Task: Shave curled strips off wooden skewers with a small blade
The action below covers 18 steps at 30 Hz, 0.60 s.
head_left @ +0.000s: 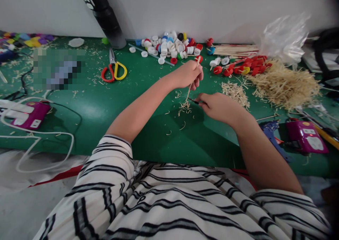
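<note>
My left hand [190, 74] is closed around a thin wooden stick [189, 88], which slants down to the tabletop. A red bottle cap [198, 58] shows at the stick's upper end; whether it is fixed there I cannot tell. Closed too, my right hand [214, 105] grips a small dark knife [195, 101], its narrow tip against the lower end of the stick. Curled wood shavings [184, 107] lie right under that spot. Beside my right hand is a small heap of short shavings [236, 94].
Behind my hands lie loose bottle caps [169, 47], wooden sticks [235, 50] and red caps on sticks [255, 65]. A large shavings pile [288, 84] is on the right, near a blue glue gun [272, 135]. Scissors [113, 68], a black bottle [107, 19] and a purple power socket [39, 114] stand leftward.
</note>
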Tool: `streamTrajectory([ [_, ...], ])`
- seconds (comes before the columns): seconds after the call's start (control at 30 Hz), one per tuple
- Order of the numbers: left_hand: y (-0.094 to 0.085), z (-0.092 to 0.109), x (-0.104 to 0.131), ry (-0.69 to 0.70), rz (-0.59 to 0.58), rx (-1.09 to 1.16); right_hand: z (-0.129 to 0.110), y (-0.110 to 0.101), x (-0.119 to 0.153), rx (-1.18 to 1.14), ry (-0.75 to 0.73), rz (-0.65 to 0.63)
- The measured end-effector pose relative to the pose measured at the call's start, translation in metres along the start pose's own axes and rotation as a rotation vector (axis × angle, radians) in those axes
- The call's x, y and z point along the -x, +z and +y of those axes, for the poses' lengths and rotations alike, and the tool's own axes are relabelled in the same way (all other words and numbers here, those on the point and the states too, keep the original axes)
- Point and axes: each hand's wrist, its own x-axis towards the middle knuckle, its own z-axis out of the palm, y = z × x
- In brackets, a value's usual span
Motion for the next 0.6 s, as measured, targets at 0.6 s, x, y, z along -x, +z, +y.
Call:
streamTrajectory([
  [0.6, 0.0006, -0.0007, 0.0003, -0.007, 0.003, 0.014, -0.0024, 0.0021, 0.0038, -0.114, 0.0, 0.02],
])
